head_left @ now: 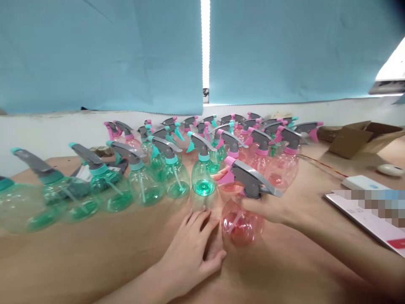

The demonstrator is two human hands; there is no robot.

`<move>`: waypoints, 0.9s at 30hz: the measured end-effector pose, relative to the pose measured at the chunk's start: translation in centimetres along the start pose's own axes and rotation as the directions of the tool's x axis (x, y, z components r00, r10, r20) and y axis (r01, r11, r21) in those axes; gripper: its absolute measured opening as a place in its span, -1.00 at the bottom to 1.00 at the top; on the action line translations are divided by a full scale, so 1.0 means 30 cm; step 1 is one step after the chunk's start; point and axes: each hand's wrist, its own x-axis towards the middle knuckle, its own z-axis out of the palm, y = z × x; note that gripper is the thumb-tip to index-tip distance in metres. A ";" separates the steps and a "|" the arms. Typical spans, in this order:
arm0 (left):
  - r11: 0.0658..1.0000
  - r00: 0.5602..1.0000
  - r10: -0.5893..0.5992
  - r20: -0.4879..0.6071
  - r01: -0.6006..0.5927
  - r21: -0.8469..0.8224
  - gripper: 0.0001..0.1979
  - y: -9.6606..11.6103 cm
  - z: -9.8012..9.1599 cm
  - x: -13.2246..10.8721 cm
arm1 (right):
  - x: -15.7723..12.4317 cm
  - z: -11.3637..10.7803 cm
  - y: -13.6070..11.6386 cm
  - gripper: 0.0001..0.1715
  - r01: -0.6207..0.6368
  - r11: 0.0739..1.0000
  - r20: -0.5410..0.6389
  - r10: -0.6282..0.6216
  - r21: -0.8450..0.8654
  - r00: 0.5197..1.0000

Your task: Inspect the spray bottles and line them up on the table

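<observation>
My right hand [274,210] is wrapped round the neck of a pink spray bottle [242,223] with a grey head and pink nozzle. The bottle stands nearest to me, upright or nearly so; some fingers are hidden behind it. To its left, my left hand [196,247] lies on the wooden table, open, fingers spread and holding nothing. Just beyond its fingertips stands a green spray bottle [204,175] with a little liquid look at its base. More green spray bottles [110,190] run in a row to the left.
Behind the front row, several pink spray bottles [283,166] and green ones crowd toward the wall. On the right are an open cardboard box [351,139], a white mouse-like object [390,169], a white device with a cable [363,183] and a partly blurred flat pad [357,213].
</observation>
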 end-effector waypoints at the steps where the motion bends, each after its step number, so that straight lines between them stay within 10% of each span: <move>1: 1.000 1.000 0.001 -0.002 -0.001 0.000 -0.45 -0.001 0.001 -0.001 | 0.000 -0.003 0.001 -0.58 0.004 1.000 -0.001 -0.004 0.002 1.000; 21: 0.999 1.000 0.009 0.013 -0.010 0.043 -0.47 -0.010 0.007 -0.002 | -0.011 -0.022 0.011 -0.93 -0.105 0.994 -0.002 0.105 0.020 0.994; 27: 1.000 1.000 0.005 -0.010 -0.005 0.019 -0.49 -0.009 0.006 -0.003 | -0.004 -0.013 0.020 -0.51 -0.048 0.996 -0.015 0.049 0.069 0.999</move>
